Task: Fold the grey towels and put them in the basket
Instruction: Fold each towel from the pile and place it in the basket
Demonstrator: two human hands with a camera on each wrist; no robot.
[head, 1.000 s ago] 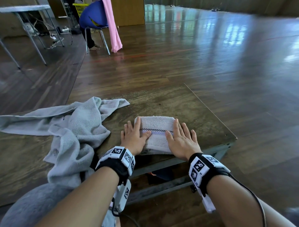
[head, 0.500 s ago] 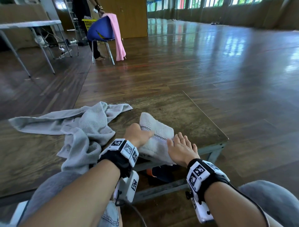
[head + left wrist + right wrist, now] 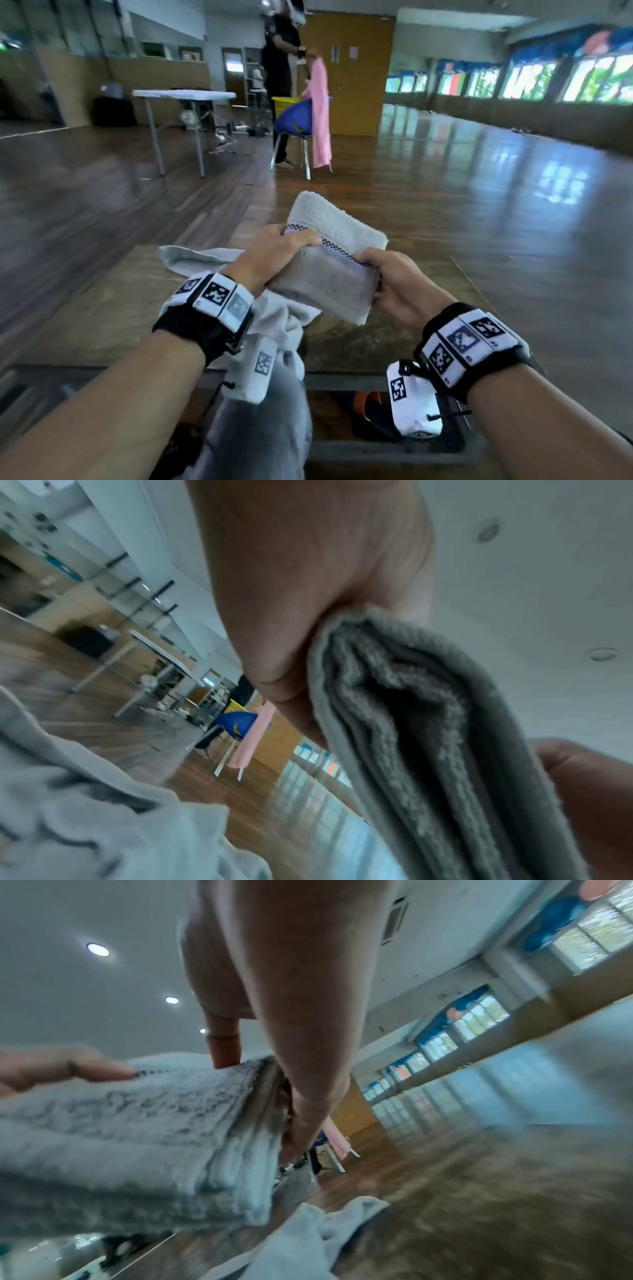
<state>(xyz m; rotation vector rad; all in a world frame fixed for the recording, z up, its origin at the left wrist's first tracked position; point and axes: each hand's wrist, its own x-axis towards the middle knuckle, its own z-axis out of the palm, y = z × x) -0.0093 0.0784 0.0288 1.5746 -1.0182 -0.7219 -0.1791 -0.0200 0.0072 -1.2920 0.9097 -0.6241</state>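
A folded grey towel (image 3: 334, 267) with a checkered stripe is held up in the air over the low wooden table (image 3: 404, 332). My left hand (image 3: 274, 255) grips its left edge, thumb on top. My right hand (image 3: 390, 281) grips its right edge. The left wrist view shows the stacked folds of the folded towel (image 3: 421, 745) end on, pinched by my left hand (image 3: 308, 631). In the right wrist view my right hand (image 3: 291, 1091) clamps the folded towel (image 3: 143, 1139). A second, unfolded grey towel (image 3: 274, 322) lies crumpled on the table under my left wrist. No basket is in view.
The table's front edge (image 3: 342, 378) is just below my wrists, my knee (image 3: 260, 438) beneath it. Far off stand a blue chair (image 3: 294, 123) with a pink cloth (image 3: 320, 113), a person (image 3: 279, 61) behind it and a white folding table (image 3: 185, 96) on the wooden floor.
Both hands went from pressing the folded towel flat on the table to gripping its ends and lifting it into the air. My head view tilted upward.
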